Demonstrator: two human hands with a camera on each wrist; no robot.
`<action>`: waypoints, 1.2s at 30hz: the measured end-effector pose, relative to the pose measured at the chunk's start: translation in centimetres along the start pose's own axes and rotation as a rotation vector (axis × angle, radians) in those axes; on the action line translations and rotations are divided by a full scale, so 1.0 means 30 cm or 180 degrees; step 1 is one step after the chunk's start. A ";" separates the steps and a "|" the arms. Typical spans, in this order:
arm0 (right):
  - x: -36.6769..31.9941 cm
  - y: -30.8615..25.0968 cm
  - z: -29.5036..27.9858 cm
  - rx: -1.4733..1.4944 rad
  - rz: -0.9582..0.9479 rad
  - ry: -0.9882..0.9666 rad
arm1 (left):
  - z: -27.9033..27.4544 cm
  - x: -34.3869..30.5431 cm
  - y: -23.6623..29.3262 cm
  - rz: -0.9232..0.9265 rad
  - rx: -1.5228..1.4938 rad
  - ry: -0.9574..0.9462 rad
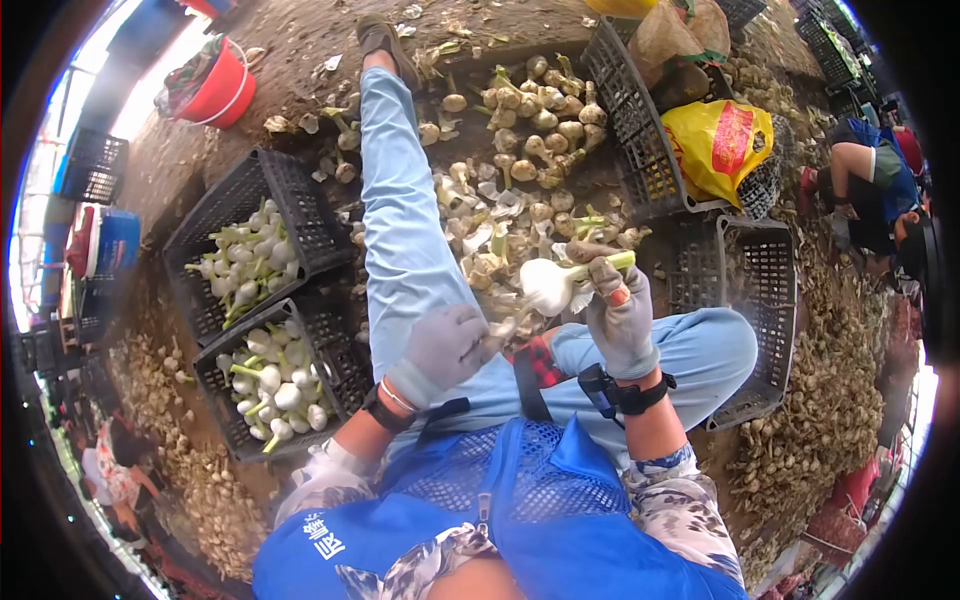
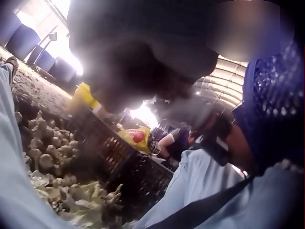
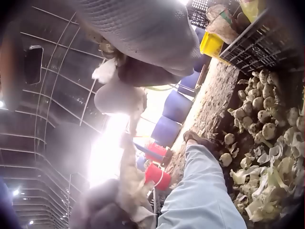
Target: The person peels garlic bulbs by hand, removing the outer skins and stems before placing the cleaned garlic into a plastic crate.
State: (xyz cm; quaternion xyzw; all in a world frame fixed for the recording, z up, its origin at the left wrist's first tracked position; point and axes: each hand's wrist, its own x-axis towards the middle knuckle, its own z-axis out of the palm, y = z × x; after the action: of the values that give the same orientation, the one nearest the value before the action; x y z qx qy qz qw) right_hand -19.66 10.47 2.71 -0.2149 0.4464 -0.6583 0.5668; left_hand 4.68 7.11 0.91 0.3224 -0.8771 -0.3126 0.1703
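A white garlic bulb (image 1: pixel 548 286) with a green stem (image 1: pixel 615 262) is held by my right hand (image 1: pixel 624 325), whose gloved fingers pinch the stem. The right glove is grey, with an orange-red band on one finger. Lower and to the left, my gloved left hand (image 1: pixel 440 345) is curled above the stretched leg. Blurred, a strip of papery garlic skin (image 3: pixel 129 176) hangs from the bulb down to the left fingers in the right wrist view. The left wrist view shows the left glove (image 2: pixel 143 52) dark and very close, hiding its fingertips.
Unpeeled garlic (image 1: pixel 545 110) and loose skins lie on the ground ahead. Two black crates (image 1: pixel 305 200) on the left hold peeled white bulbs. On the right stand another crate (image 1: pixel 770 300) and one with a yellow bag (image 1: pixel 715 150). A red bucket (image 1: pixel 222 90) stands far left.
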 end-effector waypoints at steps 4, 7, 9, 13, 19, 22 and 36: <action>0.006 0.001 0.002 0.0560 0.0457 0.0416 | -0.028 0.020 -0.014 -0.0507 0.0773 0.0020; 0.026 -0.024 0.024 0.1698 0.1418 0.1313 | -0.055 0.048 -0.027 -0.0573 0.1187 0.0376; 0.018 0.043 -0.065 0.2045 0.1670 0.0900 | -0.080 0.078 0.001 -0.0522 0.0717 0.0776; 0.020 0.046 -0.026 0.2651 0.2034 0.0526 | -0.042 0.165 0.065 -0.0180 -0.0913 0.1192; -0.013 0.032 0.136 0.1546 0.1420 0.0756 | 0.019 0.212 0.091 0.0229 -0.0690 0.1818; -0.003 0.088 0.060 0.1929 0.1637 0.0520 | 0.028 0.215 0.071 0.0036 -0.0814 0.1867; 0.078 0.070 0.074 0.0206 0.1090 -0.0808 | 0.020 0.276 0.017 -0.1733 -0.4740 0.1725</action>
State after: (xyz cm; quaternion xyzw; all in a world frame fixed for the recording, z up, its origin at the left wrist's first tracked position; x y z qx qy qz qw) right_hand -17.38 7.59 1.56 -0.1988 0.3800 -0.5340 0.7286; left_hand -1.94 2.11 1.61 0.3902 -0.2617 -0.7521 0.4622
